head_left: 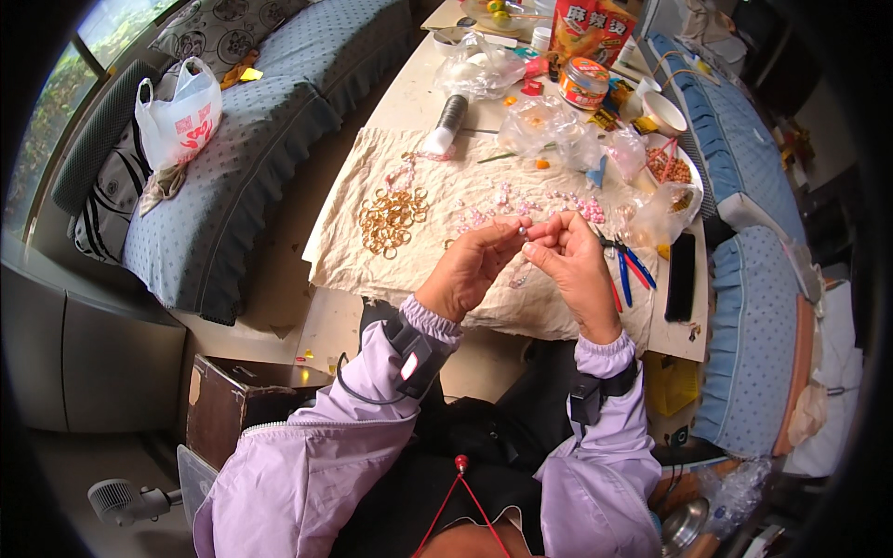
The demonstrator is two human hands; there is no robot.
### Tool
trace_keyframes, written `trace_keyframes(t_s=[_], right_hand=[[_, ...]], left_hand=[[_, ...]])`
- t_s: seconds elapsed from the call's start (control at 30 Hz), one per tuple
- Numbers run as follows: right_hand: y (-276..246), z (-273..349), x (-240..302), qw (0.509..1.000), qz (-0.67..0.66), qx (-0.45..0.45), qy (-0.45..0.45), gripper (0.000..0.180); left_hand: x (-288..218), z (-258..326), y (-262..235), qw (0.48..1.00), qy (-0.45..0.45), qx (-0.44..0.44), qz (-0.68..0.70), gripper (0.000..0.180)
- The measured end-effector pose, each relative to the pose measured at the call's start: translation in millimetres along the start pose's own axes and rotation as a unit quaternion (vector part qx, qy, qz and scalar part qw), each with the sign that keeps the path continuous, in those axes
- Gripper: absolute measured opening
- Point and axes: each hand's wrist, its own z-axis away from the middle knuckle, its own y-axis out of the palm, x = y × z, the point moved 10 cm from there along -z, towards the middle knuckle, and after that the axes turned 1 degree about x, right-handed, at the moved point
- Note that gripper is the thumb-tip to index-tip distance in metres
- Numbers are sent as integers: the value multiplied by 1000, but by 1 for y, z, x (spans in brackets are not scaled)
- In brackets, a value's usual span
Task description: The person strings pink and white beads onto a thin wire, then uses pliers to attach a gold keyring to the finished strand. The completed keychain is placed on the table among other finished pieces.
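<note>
Over the cloth's near edge, the fingertips of my left hand point(470, 265) and my right hand point(575, 272) are pinched close together. Between them is a small beaded strand point(524, 232), too tiny to make out fully; pale pink beads show just below the fingers. Beyond my hands, loose pink and white beads point(502, 200) lie scattered on the beige cloth point(344, 186). A heap of gold rings point(389, 223) sits to the left of them. Pliers with blue and red handles point(627, 274) rest just right of my right hand.
A black phone-like slab point(681, 277) lies at the table's right edge. Farther back are a spool point(448, 126), clear plastic bags point(549, 128), an orange-lidded jar point(584, 84), a red packet point(591, 33) and a white bowl point(663, 113). Blue-covered sofas point(251, 121) flank the table.
</note>
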Motion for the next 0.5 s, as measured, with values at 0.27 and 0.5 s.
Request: trace_keyframes(t_s=[0.27,0.5], right_hand=[[1,2,1,1000,3,-10,4,28],[4,5,5,1000,-2,-16,-3,27]], left_hand=[[1,1,-1,1000,2,14,-13,27],[-1,4,2,1000,9,21,-14,26]])
